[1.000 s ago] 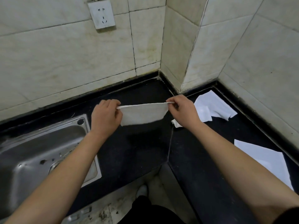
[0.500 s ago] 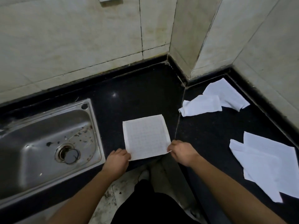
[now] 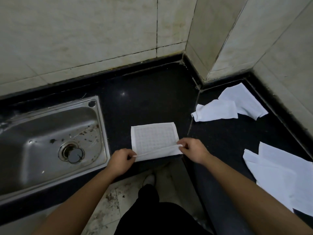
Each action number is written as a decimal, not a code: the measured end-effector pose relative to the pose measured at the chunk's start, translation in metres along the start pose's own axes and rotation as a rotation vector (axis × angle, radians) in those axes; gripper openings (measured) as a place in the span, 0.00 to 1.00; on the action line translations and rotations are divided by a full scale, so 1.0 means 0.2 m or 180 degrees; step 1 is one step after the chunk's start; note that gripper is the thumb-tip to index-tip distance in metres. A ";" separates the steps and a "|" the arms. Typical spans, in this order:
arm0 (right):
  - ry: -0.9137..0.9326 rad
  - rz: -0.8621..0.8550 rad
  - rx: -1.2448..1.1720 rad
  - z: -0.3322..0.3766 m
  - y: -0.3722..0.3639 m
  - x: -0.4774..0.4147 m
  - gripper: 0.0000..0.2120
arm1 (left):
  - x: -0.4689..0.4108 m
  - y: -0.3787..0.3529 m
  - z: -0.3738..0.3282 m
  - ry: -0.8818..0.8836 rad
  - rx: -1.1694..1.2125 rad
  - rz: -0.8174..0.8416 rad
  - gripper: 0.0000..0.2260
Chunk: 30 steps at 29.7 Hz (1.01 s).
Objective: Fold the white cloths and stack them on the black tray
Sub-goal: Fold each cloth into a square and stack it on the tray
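A white cloth (image 3: pixel 153 137) with a fine grid pattern lies flat on the black counter (image 3: pixel 152 99) in front of me. My left hand (image 3: pixel 121 160) pinches its near left corner and my right hand (image 3: pixel 193 150) pinches its near right corner. The near edge is lifted off the counter and turned a little toward the far side. No black tray is in view.
A crumpled white cloth (image 3: pixel 215 111) and another (image 3: pixel 242 99) lie near the back corner. Flat white cloths (image 3: pixel 274 168) lie at the right edge. A steel sink (image 3: pixel 49 141) is set into the counter on the left. Tiled walls close the back and right.
One second ago I held the cloth stretched in the air. I laid it flat on the counter near the front edge. Now both hands have raised its near edge.
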State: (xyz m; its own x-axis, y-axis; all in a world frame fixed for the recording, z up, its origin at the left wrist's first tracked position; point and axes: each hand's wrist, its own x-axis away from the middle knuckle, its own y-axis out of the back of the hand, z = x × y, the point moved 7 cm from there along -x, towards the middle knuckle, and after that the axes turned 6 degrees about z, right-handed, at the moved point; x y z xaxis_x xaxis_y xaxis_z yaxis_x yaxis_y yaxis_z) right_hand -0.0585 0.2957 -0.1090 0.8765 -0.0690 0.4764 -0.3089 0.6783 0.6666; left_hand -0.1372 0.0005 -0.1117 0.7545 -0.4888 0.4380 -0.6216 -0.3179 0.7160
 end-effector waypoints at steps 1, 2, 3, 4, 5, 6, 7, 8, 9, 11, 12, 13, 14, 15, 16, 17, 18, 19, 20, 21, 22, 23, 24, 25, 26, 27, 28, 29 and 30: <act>-0.0124 -0.0089 -0.0332 0.00 0.03 -0.04 0.12 | -0.04 0.02 0.03 0.0212 0.0357 -0.0035 0.05; -0.0213 -0.0173 -0.0616 0.00 0.06 -0.08 0.12 | -0.08 0.04 0.05 0.0416 0.0716 -0.0097 0.05; -0.0286 -0.0260 -0.0838 0.00 0.08 -0.12 0.12 | -0.12 0.07 0.08 0.0597 0.1045 -0.0194 0.06; -0.0354 -0.0346 -0.1009 0.01 0.10 -0.16 0.11 | -0.15 0.09 0.09 0.0757 0.1330 -0.0306 0.07; -0.0426 -0.0417 -0.1130 0.01 0.12 -0.20 0.11 | -0.18 0.12 0.10 0.0864 0.1574 -0.0416 0.07; -0.0487 -0.0473 -0.1212 0.00 0.13 -0.23 0.10 | -0.21 0.14 0.10 0.0913 0.1771 -0.0513 0.07; -0.0548 -0.0512 -0.1260 0.00 0.13 -0.28 0.10 | -0.25 0.16 0.11 0.0944 0.1905 -0.0578 0.07; -0.0597 -0.0538 -0.1285 -0.01 0.13 -0.31 0.09 | -0.29 0.17 0.11 0.0970 0.1977 -0.0626 0.06; -0.0640 -0.0558 -0.1286 -0.02 0.13 -0.35 0.09 | -0.33 0.18 0.11 0.0997 0.1991 -0.0668 0.05; -0.0697 -0.0618 -0.1269 -0.02 0.13 -0.40 0.10 | -0.38 0.19 0.13 0.1059 0.1914 -0.0738 0.05; -0.0723 -0.0651 -0.1255 -0.02 0.13 -0.43 0.10 | -0.42 0.19 0.14 0.1091 0.1861 -0.0768 0.05; -0.0738 -0.0683 -0.1229 -0.02 0.13 -0.45 0.10 | -0.44 0.20 0.14 0.1102 0.1804 -0.0814 0.05; -0.0755 -0.0693 -0.1195 -0.02 0.13 -0.48 0.10 | -0.47 0.21 0.14 0.1119 0.1773 -0.0849 0.05; -0.0763 -0.0686 -0.1143 -0.02 0.13 -0.50 0.10 | -0.49 0.21 0.14 0.1115 0.1738 -0.0870 0.05; -0.0766 -0.0666 -0.1089 -0.02 0.12 -0.51 0.10 | -0.50 0.22 0.14 0.1105 0.1696 -0.0881 0.05; -0.0787 -0.0633 -0.1040 -0.02 0.12 -0.54 0.11 | -0.52 0.22 0.14 0.1120 0.1626 -0.0869 0.06; -0.0806 -0.0606 -0.0982 -0.03 0.11 -0.56 0.11 | -0.54 0.23 0.14 0.1142 0.1555 -0.0857 0.06; -0.0806 -0.0582 -0.0913 -0.03 0.10 -0.56 0.12 | -0.55 0.23 0.15 0.1168 0.1501 -0.0856 0.06; -0.0804 -0.0555 -0.0847 -0.04 0.09 -0.57 0.12 | -0.56 0.22 0.16 0.1206 0.1450 -0.0853 0.06; -0.0799 -0.0543 -0.0796 -0.04 0.09 -0.58 0.12 | -0.57 0.22 0.17 0.1235 0.1390 -0.0845 0.06; -0.0781 -0.0541 -0.0746 -0.05 0.08 -0.59 0.12 | -0.58 0.22 0.18 0.1240 0.1322 -0.0822 0.06; -0.0757 -0.0519 -0.0693 -0.05 0.07 -0.59 0.13 | -0.58 0.21 0.19 0.1231 0.1265 -0.0794 0.07; -0.0718 -0.0477 -0.0605 -0.04 0.07 -0.59 0.13 | -0.57 0.20 0.19 0.1198 0.1210 -0.0785 0.07; -0.0673 -0.0424 -0.0474 -0.03 0.06 -0.59 0.15 | -0.57 0.20 0.19 0.1114 0.1088 -0.0804 0.09; -0.0578 -0.0434 -0.0228 0.00 0.07 -0.58 0.17 | -0.56 0.21 0.17 0.0932 0.0843 -0.0877 0.10; -0.0371 -0.0562 0.0150 0.03 0.09 -0.56 0.19 | -0.55 0.23 0.14 0.0642 0.0496 -0.0978 0.12; -0.0066 -0.0721 0.0621 0.08 0.11 -0.54 0.21 | -0.53 0.24 0.09 0.0265 0.0079 -0.1059 0.14; 0.0298 -0.0821 0.1068 0.13 0.11 -0.51 0.23 | -0.52 0.23 0.04 -0.0150 -0.0358 -0.1089 0.15; 0.0626 -0.0814 0.1408 0.17 0.09 -0.49 0.25 | -0.50 0.21 -0.01 -0.0538 -0.0745 -0.1051 0.16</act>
State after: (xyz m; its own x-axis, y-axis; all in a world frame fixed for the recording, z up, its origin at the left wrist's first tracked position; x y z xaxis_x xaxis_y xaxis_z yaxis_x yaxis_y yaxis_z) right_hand -0.1618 0.2907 -0.1234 0.9835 -0.0245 0.1795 -0.1654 0.2826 0.9449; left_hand -0.2386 0.0371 -0.1238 0.8475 -0.5242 0.0837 -0.2736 -0.2962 0.9151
